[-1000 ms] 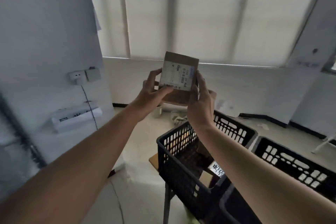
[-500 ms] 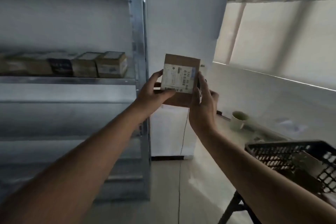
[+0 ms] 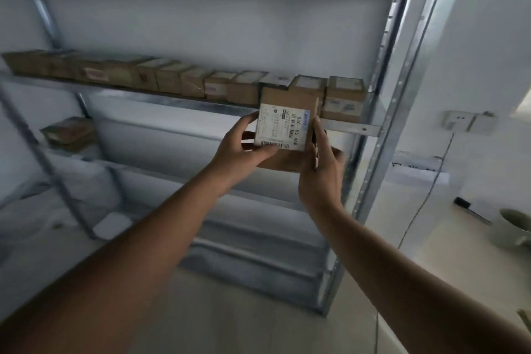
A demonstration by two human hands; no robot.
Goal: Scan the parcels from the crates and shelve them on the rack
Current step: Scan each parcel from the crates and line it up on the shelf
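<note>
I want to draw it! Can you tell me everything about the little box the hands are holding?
The parcel is a small brown cardboard box with a white shipping label facing the camera, printed with barcodes and "530-D5". It is held upright in front of the rack's row of boxes, not yet on a shelf. The left hand grips its left side, the right hand its right.

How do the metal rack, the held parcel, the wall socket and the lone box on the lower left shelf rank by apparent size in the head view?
1. Metal rack
2. Held parcel, enlarged by nearness
3. Lone box
4. Wall socket

The last two look nearly alike.
</note>
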